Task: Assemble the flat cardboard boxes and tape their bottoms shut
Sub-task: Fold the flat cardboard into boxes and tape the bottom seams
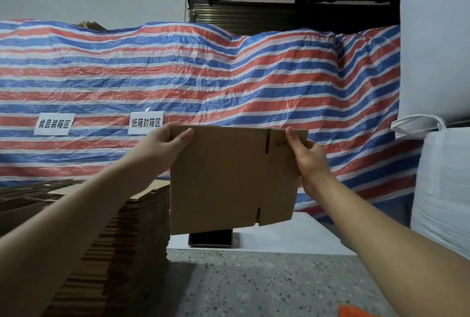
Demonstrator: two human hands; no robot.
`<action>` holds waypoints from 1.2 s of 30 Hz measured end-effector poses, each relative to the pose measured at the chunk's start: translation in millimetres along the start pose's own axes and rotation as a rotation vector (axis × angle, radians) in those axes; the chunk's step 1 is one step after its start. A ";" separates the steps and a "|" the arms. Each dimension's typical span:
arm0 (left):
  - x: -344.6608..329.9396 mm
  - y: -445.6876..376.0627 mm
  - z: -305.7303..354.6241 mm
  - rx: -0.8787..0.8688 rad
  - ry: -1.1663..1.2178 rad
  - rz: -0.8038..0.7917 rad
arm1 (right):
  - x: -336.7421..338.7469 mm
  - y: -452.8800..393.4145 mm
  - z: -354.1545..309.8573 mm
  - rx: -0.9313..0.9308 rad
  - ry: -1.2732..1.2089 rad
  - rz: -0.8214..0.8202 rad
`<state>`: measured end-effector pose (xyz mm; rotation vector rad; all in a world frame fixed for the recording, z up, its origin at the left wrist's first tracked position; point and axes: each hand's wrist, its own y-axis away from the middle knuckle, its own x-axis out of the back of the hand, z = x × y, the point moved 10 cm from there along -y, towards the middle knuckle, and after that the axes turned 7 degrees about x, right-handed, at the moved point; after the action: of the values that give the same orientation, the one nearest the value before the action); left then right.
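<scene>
Striped tarpaulin [203, 75] is filling the background, two paper labels [146, 122] stuck on it, and down to the left of the grip a tall stack of flat boxes [122, 235] is waiting. Left hand [162, 146] is pinching the upper left corner of the flat cardboard box [229, 181], thumb lying across the near face. That box is hanging upright in mid-air between both hands, still collapsed flat, slots showing at top and bottom. Right hand [309, 161] is clamping the upper right edge, thumb on the front. Beneath the grip, a small dark open box [209, 239] is sitting on the white surface [292, 237]. Judging by this, opening, folding and taping all lie ahead.
</scene>
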<state>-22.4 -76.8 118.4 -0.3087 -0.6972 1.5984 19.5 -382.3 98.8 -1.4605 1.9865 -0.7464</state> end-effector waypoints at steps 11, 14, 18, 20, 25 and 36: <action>-76.1 62.0 -169.0 0.365 0.136 0.041 | 60.0 122.4 122.0 -0.311 0.124 0.166; -91.7 87.9 -214.7 0.449 0.133 0.043 | 68.9 158.5 156.7 -0.376 0.150 0.159; -88.8 92.2 -232.3 0.440 0.158 0.087 | 72.0 160.6 164.4 -0.368 0.158 0.155; -87.4 89.8 -234.5 0.440 0.176 0.089 | 71.4 156.7 163.3 -0.350 0.181 0.135; -90.8 92.2 -231.8 0.397 0.144 0.113 | 73.4 163.4 167.2 -0.334 0.196 0.155; -92.9 97.0 -222.6 0.410 0.176 0.071 | 74.9 165.6 162.1 -0.363 0.228 0.151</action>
<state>42.8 -111.0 -131.0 -0.1696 -0.2165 1.7142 9.0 -430.1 -139.8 -1.4500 2.4791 -0.5238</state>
